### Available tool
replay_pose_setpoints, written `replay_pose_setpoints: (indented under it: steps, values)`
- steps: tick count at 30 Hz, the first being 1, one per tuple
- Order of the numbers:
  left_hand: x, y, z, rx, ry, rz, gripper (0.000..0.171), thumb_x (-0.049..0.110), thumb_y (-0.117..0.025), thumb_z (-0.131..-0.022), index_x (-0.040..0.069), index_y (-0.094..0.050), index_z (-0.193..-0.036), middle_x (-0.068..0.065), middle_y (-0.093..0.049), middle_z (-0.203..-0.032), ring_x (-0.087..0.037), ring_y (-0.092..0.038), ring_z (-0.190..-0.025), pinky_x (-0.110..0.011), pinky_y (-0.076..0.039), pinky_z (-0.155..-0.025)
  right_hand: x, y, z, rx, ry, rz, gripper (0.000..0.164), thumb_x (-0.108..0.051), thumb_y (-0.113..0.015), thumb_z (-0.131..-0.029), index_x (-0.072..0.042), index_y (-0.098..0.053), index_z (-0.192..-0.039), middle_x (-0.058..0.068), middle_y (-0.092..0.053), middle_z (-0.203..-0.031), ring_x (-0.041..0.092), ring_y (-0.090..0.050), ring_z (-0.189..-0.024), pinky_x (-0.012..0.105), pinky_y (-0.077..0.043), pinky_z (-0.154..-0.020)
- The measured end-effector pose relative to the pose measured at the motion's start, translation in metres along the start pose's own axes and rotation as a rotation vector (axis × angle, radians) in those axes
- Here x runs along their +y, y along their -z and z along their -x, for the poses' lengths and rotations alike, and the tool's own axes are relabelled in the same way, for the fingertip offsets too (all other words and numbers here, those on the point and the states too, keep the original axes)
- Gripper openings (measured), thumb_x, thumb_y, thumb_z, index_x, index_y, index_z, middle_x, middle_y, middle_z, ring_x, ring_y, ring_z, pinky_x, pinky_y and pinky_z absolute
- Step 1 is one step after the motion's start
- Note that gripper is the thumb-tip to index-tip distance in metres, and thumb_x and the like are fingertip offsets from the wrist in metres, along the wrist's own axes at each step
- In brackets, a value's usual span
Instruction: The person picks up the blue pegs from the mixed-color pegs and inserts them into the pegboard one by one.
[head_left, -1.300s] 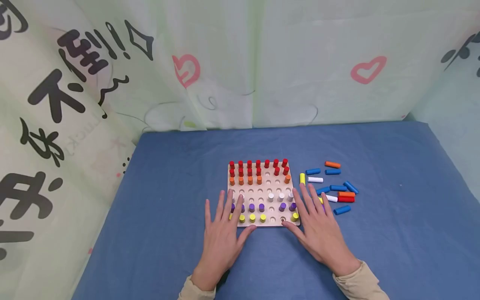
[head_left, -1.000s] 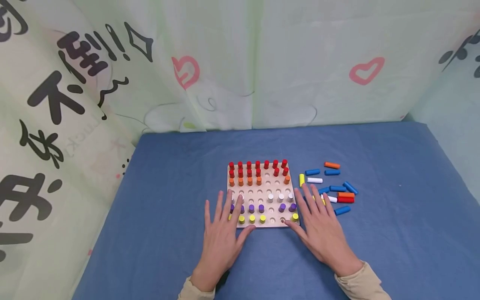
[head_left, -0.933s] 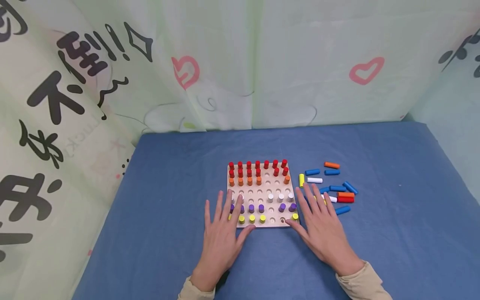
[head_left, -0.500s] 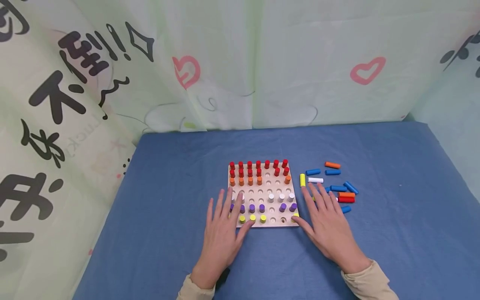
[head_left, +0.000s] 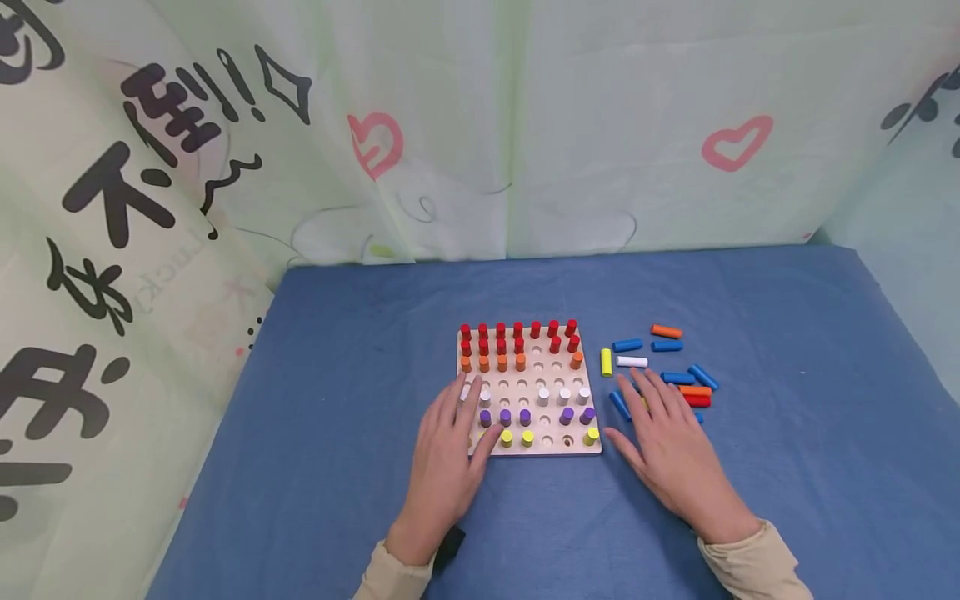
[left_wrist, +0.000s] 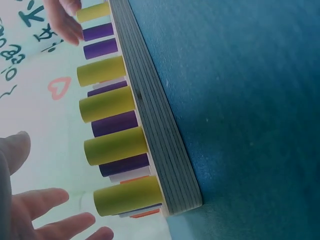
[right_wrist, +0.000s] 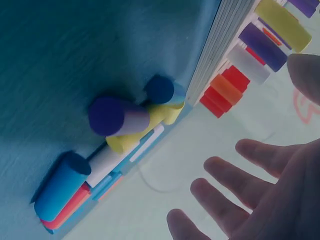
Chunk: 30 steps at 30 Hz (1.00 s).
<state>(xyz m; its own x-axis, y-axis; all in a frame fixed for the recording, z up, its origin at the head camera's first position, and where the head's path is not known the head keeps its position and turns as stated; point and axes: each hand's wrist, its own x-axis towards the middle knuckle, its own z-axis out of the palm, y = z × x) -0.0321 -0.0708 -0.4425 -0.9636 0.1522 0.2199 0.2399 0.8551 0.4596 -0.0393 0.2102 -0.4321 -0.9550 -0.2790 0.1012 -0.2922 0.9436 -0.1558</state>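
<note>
A pale wooden peg board (head_left: 513, 451) lies on the blue cloth, with upright pegs in rows of red, orange, white, purple and yellow and several bare holes. Over its left front corner is my left hand (head_left: 444, 467), fingers relaxed and holding nothing; it hides some pegs there. My right hand (head_left: 678, 458) hovers beside the board's right edge, fingers spread above the loose pegs, and grips none of them. In the right wrist view a loose purple peg (right_wrist: 107, 117), a yellow peg (right_wrist: 120, 142) and a blue peg (right_wrist: 62, 185) lie beyond its fingers.
Right of the board lie several loose pegs, among them an orange peg (head_left: 666, 331), a white peg (head_left: 632, 362) and a red peg (head_left: 698, 401). A printed curtain (head_left: 450, 192) hangs behind the blue table (head_left: 337, 375). A small black object (head_left: 450, 546) shows under my left wrist.
My right hand has drifted right, off the board's edge and over the loose pegs, uncovering a blue one. My left hand has shifted slightly right, its fingers drawn closer together. The pegs have stayed put.
</note>
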Motion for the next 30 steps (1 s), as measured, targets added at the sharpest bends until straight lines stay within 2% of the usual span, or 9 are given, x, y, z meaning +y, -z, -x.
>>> replay_pose_setpoints:
  steps: [10, 21, 30]
  values:
    - [-0.006, -0.002, -0.007, 0.025, 0.071, 0.149, 0.063, 0.037, -0.067, -0.094, 0.017, -0.045, -0.150, -0.010, -0.040, -0.155, -0.031, -0.041, -0.138, -0.055, -0.042, -0.106, 0.011, 0.004, 0.003, -0.009, -0.002, 0.013, 0.076, -0.027, -0.079, -0.083, 0.004, -0.044, -0.142, 0.027, -0.043, -0.144, 0.045, -0.037, -0.134, 0.064, -0.034, -0.107]
    - [-0.012, -0.005, -0.010, 0.073, 0.161, 0.213, 0.055, 0.029, -0.070, -0.093, 0.014, -0.054, -0.143, -0.010, -0.048, -0.149, -0.031, -0.047, -0.133, -0.053, -0.048, -0.101, 0.022, 0.007, 0.001, -0.036, -0.034, -0.022, 0.069, -0.021, -0.082, -0.081, 0.007, -0.050, -0.135, 0.028, -0.051, -0.133, 0.045, -0.047, -0.122, 0.064, -0.044, -0.097]
    - [-0.016, -0.005, -0.013, 0.051, 0.235, 0.272, 0.053, 0.032, -0.067, -0.095, 0.014, -0.053, -0.144, -0.010, -0.046, -0.150, -0.031, -0.045, -0.136, -0.055, -0.042, -0.107, 0.030, 0.008, 0.002, -0.030, -0.020, 0.000, 0.065, -0.020, -0.083, -0.079, 0.008, -0.053, -0.130, 0.027, -0.054, -0.126, 0.043, -0.050, -0.118, 0.063, -0.046, -0.093]
